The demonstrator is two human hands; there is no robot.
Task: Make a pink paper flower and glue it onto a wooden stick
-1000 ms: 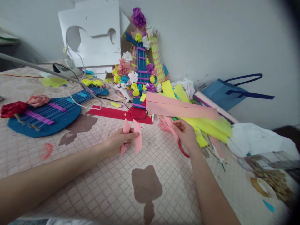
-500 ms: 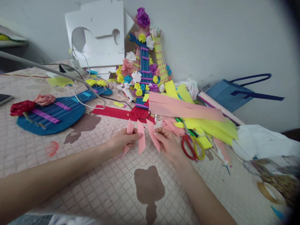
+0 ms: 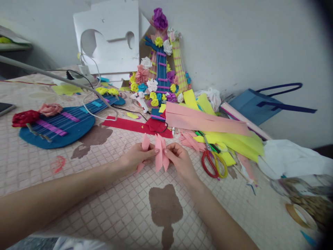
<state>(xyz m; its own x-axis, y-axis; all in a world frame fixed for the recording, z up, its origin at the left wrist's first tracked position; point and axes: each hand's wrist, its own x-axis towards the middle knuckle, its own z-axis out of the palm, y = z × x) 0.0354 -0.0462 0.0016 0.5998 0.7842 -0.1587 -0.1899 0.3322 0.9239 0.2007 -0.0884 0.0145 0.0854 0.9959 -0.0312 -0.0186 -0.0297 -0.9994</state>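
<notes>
My left hand (image 3: 136,157) pinches several pink paper strips (image 3: 158,152) that fan up and down from its fingertips. My right hand (image 3: 179,160) pinches the same bunch from the right, pressing one more pink strip against it. Both hands meet above the tiled table cover (image 3: 125,205). A small pile of loose pink strips (image 3: 189,140) lies just right of my hands. Red-and-yellow-handled scissors (image 3: 213,161) lie on the table beside my right wrist.
Long pink (image 3: 205,119) and yellow paper sheets (image 3: 234,140) lie at the right. A blue paper guitar (image 3: 59,123) lies at the left, a flower-covered one (image 3: 160,69) leans on the wall. A white glue gun (image 3: 139,99), red strip (image 3: 130,125), blue bag (image 3: 249,102), tape roll (image 3: 295,211).
My right hand left the pile near the scissors, brought a pink strip leftward and joined it to the bunch in my left hand. The scissors came into full view.
</notes>
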